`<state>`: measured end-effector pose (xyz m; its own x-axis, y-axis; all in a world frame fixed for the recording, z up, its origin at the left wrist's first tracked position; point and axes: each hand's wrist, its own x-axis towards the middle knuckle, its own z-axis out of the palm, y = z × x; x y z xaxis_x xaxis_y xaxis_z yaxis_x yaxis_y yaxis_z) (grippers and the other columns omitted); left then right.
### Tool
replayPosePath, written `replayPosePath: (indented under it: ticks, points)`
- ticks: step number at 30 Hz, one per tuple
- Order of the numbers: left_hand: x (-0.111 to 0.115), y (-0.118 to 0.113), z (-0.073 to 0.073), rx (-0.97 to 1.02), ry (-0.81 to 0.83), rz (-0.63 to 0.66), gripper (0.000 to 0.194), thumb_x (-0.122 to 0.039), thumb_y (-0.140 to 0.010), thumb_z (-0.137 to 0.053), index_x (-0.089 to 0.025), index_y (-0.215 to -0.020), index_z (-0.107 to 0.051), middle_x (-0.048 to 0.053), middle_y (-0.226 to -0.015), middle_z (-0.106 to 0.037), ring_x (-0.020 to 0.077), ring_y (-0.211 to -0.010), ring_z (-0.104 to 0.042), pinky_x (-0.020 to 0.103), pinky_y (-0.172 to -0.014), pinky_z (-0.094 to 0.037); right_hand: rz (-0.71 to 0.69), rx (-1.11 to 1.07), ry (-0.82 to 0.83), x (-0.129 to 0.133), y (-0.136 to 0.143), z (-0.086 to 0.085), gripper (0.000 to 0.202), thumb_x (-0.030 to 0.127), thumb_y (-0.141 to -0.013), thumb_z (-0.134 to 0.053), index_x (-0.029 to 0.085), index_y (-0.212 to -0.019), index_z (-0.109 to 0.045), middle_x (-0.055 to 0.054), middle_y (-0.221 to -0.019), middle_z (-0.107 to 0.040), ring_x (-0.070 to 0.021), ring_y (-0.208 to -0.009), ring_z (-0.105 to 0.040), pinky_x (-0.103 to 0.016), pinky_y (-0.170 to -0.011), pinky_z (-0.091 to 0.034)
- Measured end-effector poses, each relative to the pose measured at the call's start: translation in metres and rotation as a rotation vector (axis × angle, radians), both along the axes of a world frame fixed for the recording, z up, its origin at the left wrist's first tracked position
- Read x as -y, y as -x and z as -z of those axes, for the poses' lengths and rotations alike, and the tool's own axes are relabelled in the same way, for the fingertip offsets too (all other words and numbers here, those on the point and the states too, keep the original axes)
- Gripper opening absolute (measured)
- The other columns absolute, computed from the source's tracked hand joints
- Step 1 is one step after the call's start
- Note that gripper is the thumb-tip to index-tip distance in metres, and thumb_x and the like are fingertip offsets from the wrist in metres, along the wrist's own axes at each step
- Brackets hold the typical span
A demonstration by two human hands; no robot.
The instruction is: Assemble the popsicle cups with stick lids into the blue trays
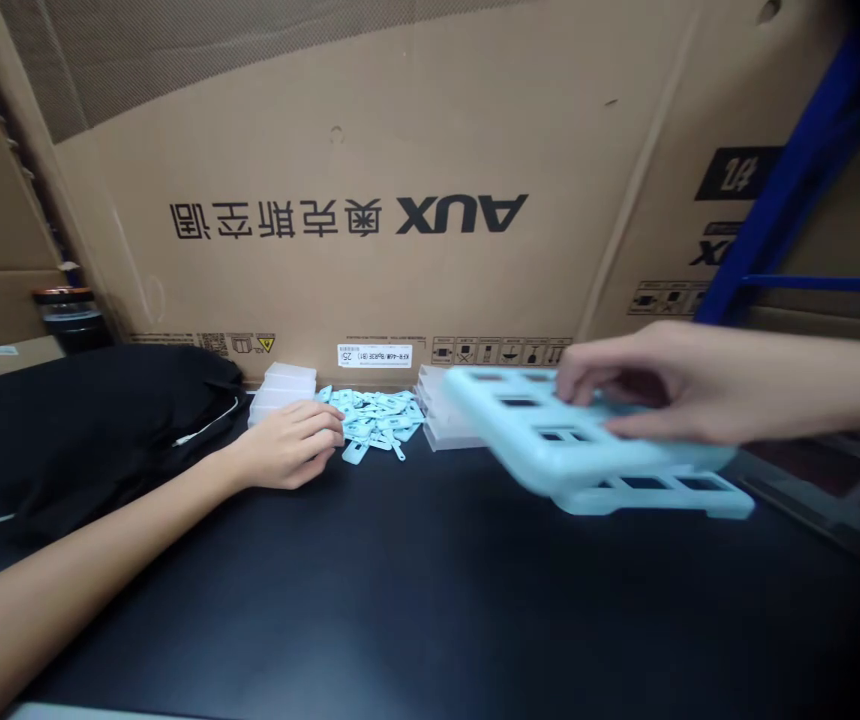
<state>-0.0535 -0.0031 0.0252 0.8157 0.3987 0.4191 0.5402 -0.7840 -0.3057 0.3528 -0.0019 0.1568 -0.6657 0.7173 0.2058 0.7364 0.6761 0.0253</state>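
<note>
On the right, my right hand [640, 385] grips a light blue plastic frame [542, 447] with rectangular openings, held tilted above the black tabletop. Thumb and fingers are closed around its edge and a crossbar, and motion blurs it. A similar light blue part [655, 497] shows beneath; I cannot tell whether the two are joined. My left hand [291, 445] rests on the table with its fingers loosely bent and apart, seemingly holding nothing. Its fingertips are beside a heap of small light blue flat pieces [377, 420], some with square holes.
Clear plastic boxes [290, 379] are stacked behind my left hand, and more clear boxes [449, 425] stand right of the heap. A large cardboard box [370, 290] walls off the back. Black cloth [85, 430] with a white cable lies left, near a dark jar [70, 312].
</note>
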Motion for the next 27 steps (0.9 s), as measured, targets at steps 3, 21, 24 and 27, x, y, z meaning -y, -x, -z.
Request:
replayPosePath:
  ticks: [3,21,24,27]
  points:
    - [0.001,-0.002,0.002,0.019,0.026,0.012,0.018,-0.013,-0.088,-0.046,-0.019,-0.099,-0.059,0.007,-0.099,-0.066,0.0219,-0.108,-0.056,0.04,-0.095,-0.046,0.129,0.097,0.072,-0.043,-0.032,-0.01,0.023,0.039,-0.071,-0.065,0.027,-0.09,-0.067,-0.002,-0.068,-0.064,-0.0101,-0.055,-0.054,-0.026,-0.053,-0.037]
    - [0.001,-0.004,0.003,-0.029,-0.03,-0.024,0.018,-0.013,-0.088,-0.043,-0.018,-0.094,-0.06,0.009,-0.095,-0.064,0.0228,-0.097,-0.056,0.038,-0.084,-0.049,0.104,0.033,0.012,-0.135,-0.07,0.096,0.015,0.009,-0.068,-0.056,0.022,-0.067,-0.063,-0.008,-0.068,-0.067,-0.0139,-0.058,-0.06,-0.027,-0.056,-0.037]
    - [0.012,-0.018,0.005,-0.055,-0.075,0.027,0.018,-0.012,-0.086,-0.044,-0.018,-0.094,-0.059,0.009,-0.092,-0.065,0.0239,-0.096,-0.058,0.038,-0.081,-0.05,0.06,0.017,0.018,-0.126,-0.066,0.086,0.016,0.012,-0.072,-0.052,0.022,-0.069,-0.065,-0.009,-0.07,-0.068,-0.0134,-0.059,-0.06,-0.027,-0.057,-0.038]
    - [0.028,-0.058,0.006,0.073,0.044,0.076,0.016,-0.013,-0.085,-0.044,-0.019,-0.092,-0.057,0.009,-0.091,-0.064,0.0219,-0.087,-0.059,0.037,-0.074,-0.051,0.065,0.004,-0.035,-0.113,-0.048,0.058,0.019,0.02,-0.079,-0.047,0.022,-0.073,-0.065,-0.011,-0.073,-0.068,-0.0141,-0.062,-0.06,-0.028,-0.06,-0.039]
